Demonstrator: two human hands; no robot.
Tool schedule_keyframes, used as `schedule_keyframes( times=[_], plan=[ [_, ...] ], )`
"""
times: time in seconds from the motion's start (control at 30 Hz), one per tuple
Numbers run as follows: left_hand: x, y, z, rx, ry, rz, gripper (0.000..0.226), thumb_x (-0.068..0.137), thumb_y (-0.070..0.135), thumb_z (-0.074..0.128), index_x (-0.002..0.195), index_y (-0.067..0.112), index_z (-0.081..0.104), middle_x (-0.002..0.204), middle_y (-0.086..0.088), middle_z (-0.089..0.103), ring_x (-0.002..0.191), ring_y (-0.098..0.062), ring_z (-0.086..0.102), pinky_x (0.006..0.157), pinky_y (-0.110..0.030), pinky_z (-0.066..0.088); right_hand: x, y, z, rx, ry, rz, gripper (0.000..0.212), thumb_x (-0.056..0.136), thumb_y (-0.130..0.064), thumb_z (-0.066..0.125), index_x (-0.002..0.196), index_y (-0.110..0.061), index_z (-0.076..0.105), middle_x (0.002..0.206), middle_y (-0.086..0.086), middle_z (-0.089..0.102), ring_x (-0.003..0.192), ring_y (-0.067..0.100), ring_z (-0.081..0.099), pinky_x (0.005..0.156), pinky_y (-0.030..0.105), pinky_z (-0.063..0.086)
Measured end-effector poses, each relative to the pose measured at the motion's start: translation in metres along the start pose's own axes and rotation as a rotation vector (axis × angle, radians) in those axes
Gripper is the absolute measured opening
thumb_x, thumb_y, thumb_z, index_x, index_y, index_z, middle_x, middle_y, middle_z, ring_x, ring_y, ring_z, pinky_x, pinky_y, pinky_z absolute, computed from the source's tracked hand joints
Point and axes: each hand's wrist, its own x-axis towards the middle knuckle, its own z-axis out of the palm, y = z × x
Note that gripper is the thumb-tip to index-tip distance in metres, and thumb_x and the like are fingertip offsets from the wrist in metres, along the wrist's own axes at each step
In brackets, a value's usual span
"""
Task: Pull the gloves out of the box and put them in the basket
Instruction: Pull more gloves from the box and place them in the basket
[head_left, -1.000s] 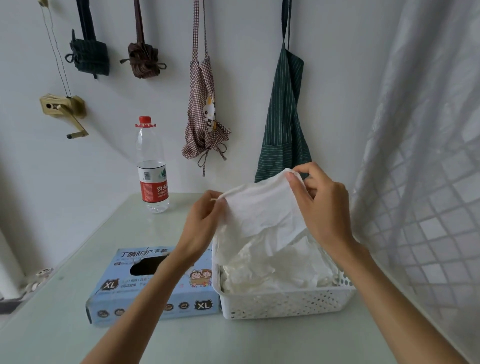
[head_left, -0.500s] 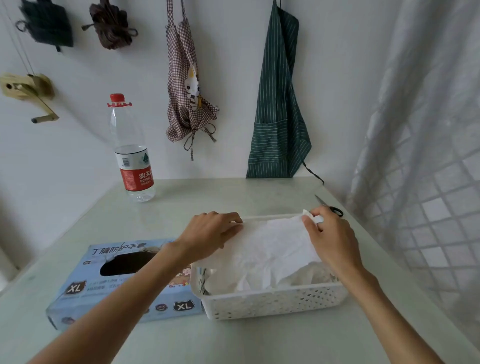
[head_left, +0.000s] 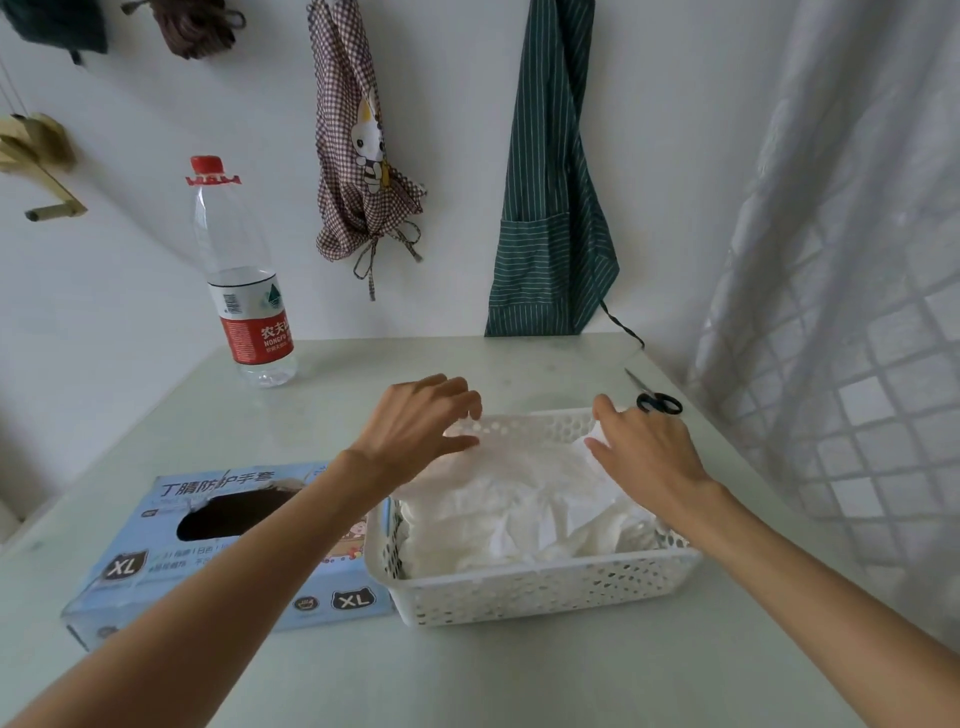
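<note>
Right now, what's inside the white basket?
The white basket holds a crumpled pile of white gloves, with both hands at the top one: left, right. The pile covers the basket's floor, so anything underneath is hidden.

The basket (head_left: 540, 590) is white, dotted all over with small round holes, and the gloves (head_left: 519, 504) heaped in it are plain white too. At its nine o'clock the box (head_left: 156, 561) is pale blue with dark lettering and black XL badges. The counter (head_left: 332, 395) is a faint green-white. At eleven o'clock the clear bottle (head_left: 244, 291) has a red cap and red label. On the white wall hang a maroon-and-white checked apron (head_left: 358, 156) and a dark green apron (head_left: 550, 182) with thin white stripes. The scissors (head_left: 658, 403) have black handles.
</note>
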Motion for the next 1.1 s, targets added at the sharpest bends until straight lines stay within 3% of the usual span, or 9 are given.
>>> schedule_keyframes(
  times=[0.1, 0.2, 0.3, 0.4, 0.47, 0.57, 0.73, 0.93, 1.1],
  plan=[
    [-0.002, -0.003, -0.018, -0.172, -0.011, -0.232, 0.010, 0.090, 0.029, 0.062, 0.099, 0.027, 0.066, 0.094, 0.013, 0.067, 0.079, -0.007, 0.062, 0.056, -0.022, 0.044, -0.001, 0.013, -0.011, 0.195, 0.127, 0.049, 0.030, 0.096, -0.035, 0.051, 0.121, -0.017, 0.048, 0.089, -0.001, 0.066, 0.079, 0.021, 0.064, 0.059, 0.027, 0.039],
    [-0.009, -0.005, -0.030, -0.373, -0.123, -0.304, 0.021, 0.095, 0.022, 0.053, 0.112, 0.027, 0.066, 0.110, 0.012, 0.068, 0.095, -0.006, 0.065, 0.087, -0.030, 0.052, -0.005, 0.021, -0.025, 0.568, 0.211, 0.068, 0.015, 0.092, -0.025, 0.060, 0.107, -0.021, 0.059, 0.067, -0.010, 0.058, 0.063, 0.014, 0.059, 0.055, 0.021, 0.039],
    [-0.018, 0.014, -0.029, -0.428, -0.488, -0.172, 0.042, 0.100, 0.038, 0.037, 0.141, 0.027, 0.041, 0.147, 0.006, 0.041, 0.131, -0.011, 0.042, 0.110, -0.030, 0.028, -0.004, 0.011, -0.021, 0.778, -0.132, -0.093, 0.024, 0.089, -0.036, 0.062, 0.113, -0.032, 0.060, 0.105, -0.007, 0.064, 0.101, 0.010, 0.061, 0.081, 0.022, 0.049],
    [-0.026, 0.029, -0.018, -0.265, -0.753, -0.112, 0.071, 0.094, 0.060, 0.020, 0.152, 0.026, -0.002, 0.159, 0.004, -0.003, 0.146, -0.013, 0.002, 0.119, -0.034, 0.003, -0.005, 0.005, -0.004, 0.673, -0.634, -0.206, 0.063, 0.088, -0.056, 0.052, 0.144, -0.039, 0.029, 0.155, -0.007, 0.022, 0.143, 0.011, 0.018, 0.117, 0.035, 0.020],
    [-0.029, 0.032, -0.013, -0.159, -0.814, -0.119, 0.079, 0.090, 0.068, 0.016, 0.149, 0.026, -0.015, 0.157, 0.004, -0.017, 0.146, -0.013, -0.011, 0.119, -0.038, -0.002, -0.009, 0.008, 0.004, 0.604, -0.752, -0.200, 0.075, 0.087, -0.060, 0.049, 0.149, -0.043, 0.010, 0.159, -0.011, -0.005, 0.147, 0.011, -0.004, 0.119, 0.037, 0.009],
    [-0.032, 0.040, -0.011, -0.033, -0.895, -0.123, 0.084, 0.087, 0.073, 0.014, 0.147, 0.027, -0.021, 0.155, 0.001, -0.024, 0.144, -0.015, -0.018, 0.119, -0.042, -0.006, -0.017, 0.010, 0.007, 0.536, -0.776, -0.219, 0.083, 0.087, -0.059, 0.051, 0.149, -0.043, -0.002, 0.157, -0.012, -0.018, 0.146, 0.010, -0.012, 0.120, 0.036, 0.005],
    [-0.029, 0.048, -0.012, 0.028, -0.948, -0.142, 0.082, 0.089, 0.071, 0.015, 0.148, 0.025, -0.019, 0.156, -0.002, -0.022, 0.145, -0.017, -0.015, 0.118, -0.042, -0.007, -0.017, 0.005, 0.008, 0.546, -0.783, -0.219, 0.087, 0.087, -0.054, 0.056, 0.151, -0.037, -0.001, 0.158, -0.011, -0.016, 0.146, 0.010, -0.009, 0.118, 0.034, 0.006],
    [-0.021, 0.037, -0.040, -0.086, -0.934, -0.215, 0.094, 0.082, 0.078, 0.022, 0.148, 0.026, -0.018, 0.157, 0.000, -0.016, 0.146, -0.018, -0.012, 0.118, -0.043, -0.008, -0.011, 0.020, -0.010, 0.796, -0.454, -0.131, 0.063, 0.073, -0.035, 0.080, 0.128, -0.043, 0.051, 0.140, -0.020, 0.036, 0.134, 0.001, 0.028, 0.113, 0.028, 0.025],
    [-0.036, 0.040, -0.043, -0.067, -0.982, -0.191, 0.099, 0.081, 0.077, 0.030, 0.149, 0.022, -0.016, 0.159, -0.005, -0.012, 0.146, -0.018, -0.012, 0.118, -0.042, -0.009, -0.021, 0.023, 0.001, 0.626, -0.485, -0.120, 0.051, 0.075, -0.034, 0.078, 0.120, -0.041, 0.057, 0.133, -0.018, 0.043, 0.127, 0.004, 0.036, 0.105, 0.026, 0.032]
  ],
)
